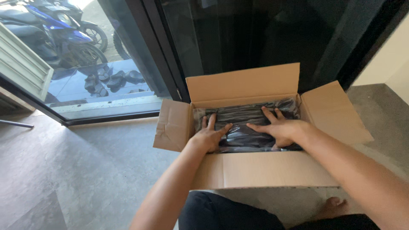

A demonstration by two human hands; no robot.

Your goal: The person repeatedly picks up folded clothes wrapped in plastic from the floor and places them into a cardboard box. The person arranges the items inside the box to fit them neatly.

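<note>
An open brown cardboard box (264, 170) sits on the floor in front of me, its flaps spread outward. Inside lies a flat bundle wrapped in shiny black plastic (249, 115). My left hand (209, 135) rests palm down on the left part of the plastic with its fingers spread. My right hand (279, 125) presses flat on the right part, fingers apart and pointing left and away. Neither hand grips anything.
The box stands on a grey floor (85, 170) against dark glass sliding doors (238, 38). Through the glass at the left a blue motorbike (55, 30) and several sandals (113, 79) are outside. My knee (221, 215) and bare foot (334, 204) are just behind the box.
</note>
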